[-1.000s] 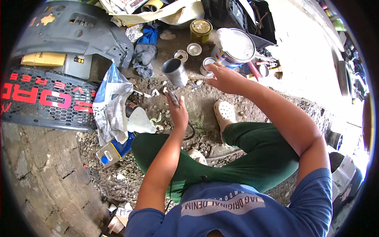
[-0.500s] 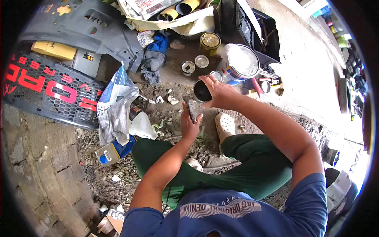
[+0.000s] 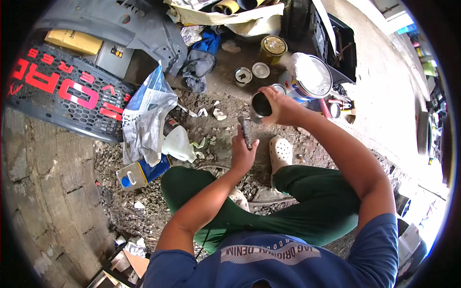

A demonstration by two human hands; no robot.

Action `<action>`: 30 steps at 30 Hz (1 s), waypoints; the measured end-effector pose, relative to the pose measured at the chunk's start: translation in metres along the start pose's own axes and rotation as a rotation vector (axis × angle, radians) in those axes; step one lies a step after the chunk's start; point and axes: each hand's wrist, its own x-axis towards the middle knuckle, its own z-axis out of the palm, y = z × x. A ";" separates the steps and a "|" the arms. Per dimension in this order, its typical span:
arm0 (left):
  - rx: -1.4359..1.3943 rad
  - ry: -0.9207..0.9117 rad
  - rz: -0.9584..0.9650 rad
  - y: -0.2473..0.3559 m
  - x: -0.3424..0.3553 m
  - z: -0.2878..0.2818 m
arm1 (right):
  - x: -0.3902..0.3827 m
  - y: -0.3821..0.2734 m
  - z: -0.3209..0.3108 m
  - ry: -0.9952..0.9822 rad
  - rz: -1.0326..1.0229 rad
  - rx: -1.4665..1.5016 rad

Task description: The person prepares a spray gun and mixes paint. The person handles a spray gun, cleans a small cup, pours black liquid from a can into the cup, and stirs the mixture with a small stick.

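Observation:
My left hand (image 3: 244, 156) grips a slender dark metal tool (image 3: 244, 127), held upright above the rubble ground. My right hand (image 3: 283, 108) is wrapped round a dark grey metal cup (image 3: 259, 106) just above and right of the tool; I cannot tell whether the two are joined. Behind the cup, a small silver can (image 3: 279, 88) is partly hidden by my fingers. Beyond it stand a large white-lidded bucket (image 3: 314, 77), an olive tin (image 3: 273, 48), an opened small can (image 3: 243, 76) and a round lid (image 3: 260, 70).
A grey plastic panel (image 3: 105, 24), a mesh grille with red lettering (image 3: 67, 91), crumpled paper (image 3: 146, 120) and a jug (image 3: 132, 177) lie at left. Blue-grey rags (image 3: 197, 67) and a black case (image 3: 343, 57) are at the back; hand tools (image 3: 325, 110) lie beside the bucket.
My right hand has closed round the cup, which has shifted right with it. My left hand and its tool have moved right. The camera view has also shifted.

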 end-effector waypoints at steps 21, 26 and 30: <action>-0.237 0.218 -0.111 0.000 0.018 -0.053 | 0.061 -0.041 -0.011 -0.158 0.021 0.054; -0.260 0.156 -0.347 -0.005 0.023 -0.055 | 0.053 -0.056 0.021 -0.128 -0.085 -0.078; -0.164 0.164 -0.319 -0.011 0.025 -0.052 | 0.048 -0.052 0.030 -0.108 -0.132 -0.096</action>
